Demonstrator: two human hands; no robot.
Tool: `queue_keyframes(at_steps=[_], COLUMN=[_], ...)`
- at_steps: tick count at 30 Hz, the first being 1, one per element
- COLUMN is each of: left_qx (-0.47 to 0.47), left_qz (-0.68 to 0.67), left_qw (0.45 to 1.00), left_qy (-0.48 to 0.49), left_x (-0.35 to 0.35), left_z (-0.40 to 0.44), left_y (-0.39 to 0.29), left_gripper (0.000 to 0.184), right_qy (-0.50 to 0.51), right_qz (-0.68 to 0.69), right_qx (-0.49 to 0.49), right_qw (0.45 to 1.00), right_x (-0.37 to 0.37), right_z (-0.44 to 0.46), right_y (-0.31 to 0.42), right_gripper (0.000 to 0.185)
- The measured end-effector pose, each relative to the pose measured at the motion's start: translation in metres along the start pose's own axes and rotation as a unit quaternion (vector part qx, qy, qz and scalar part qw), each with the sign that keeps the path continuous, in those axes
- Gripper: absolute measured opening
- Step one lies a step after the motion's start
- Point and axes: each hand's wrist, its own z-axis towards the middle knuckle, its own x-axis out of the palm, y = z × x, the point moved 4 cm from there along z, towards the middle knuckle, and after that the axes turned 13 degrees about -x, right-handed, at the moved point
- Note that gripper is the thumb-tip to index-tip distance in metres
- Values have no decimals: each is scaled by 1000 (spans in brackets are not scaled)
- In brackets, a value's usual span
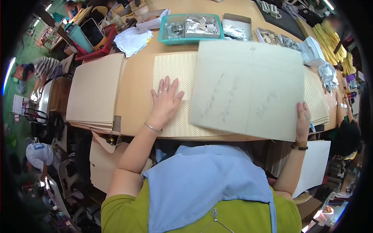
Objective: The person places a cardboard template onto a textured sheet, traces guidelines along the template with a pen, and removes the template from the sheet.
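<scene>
My left hand point(167, 103) lies flat with fingers spread on a cream sheet with a woven herringbone texture point(175, 64). A large grey cardboard sheet point(248, 93), with faint handwriting and a crease, is gripped at its right edge by my right hand point(303, 122). It is tilted over the right part of the cream sheet and hides it. A pen with a blue end point(312, 127) sticks out beside my right fingers; how it is held is hidden. More woven-textured sheets point(316, 97) show past the cardboard's right edge.
A stack of beige sheets point(95, 89) lies at the left. Along the back stand a teal basket point(163, 39) with small pieces, a white box point(237, 19), a red basket point(110, 44) and white cloths point(134, 40). Other people work at the left and right.
</scene>
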Motion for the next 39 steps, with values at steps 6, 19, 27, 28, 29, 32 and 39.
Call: queue_keyframes(at_steps=[6, 19, 27, 28, 29, 32, 39], left_qx=[-50, -56, -61, -61, -64, -68, -72], left_qz=[12, 72, 70, 72, 75, 82, 83], left_qw=[996, 992, 991, 991, 990, 990, 990], left_qy=[-74, -83, -95, -96, -97, -96, -84], left_x=[-31, -30, -28, -28, -28, -27, -29], left_z=[52, 67, 68, 68, 67, 69, 69], left_y=[52, 58, 57, 57, 58, 58, 58], left_gripper=[67, 71, 67, 67, 66, 66, 66], right_qy=[84, 65, 61, 76, 91, 126, 158], right_qz=[-150, -115, -92, -132, -171, -282, -336], right_qx=[-62, 4, 21, 26, 33, -35, -246], right_qw=[983, 991, 994, 988, 980, 950, 895], right_x=[84, 129, 130, 131, 129, 129, 142], right_z=[-11, -17, -12, -10, -8, 2, 62], right_y=[-18, -64, -73, -68, -60, -50, -66], right_gripper=[38, 48, 52, 50, 48, 41, 37])
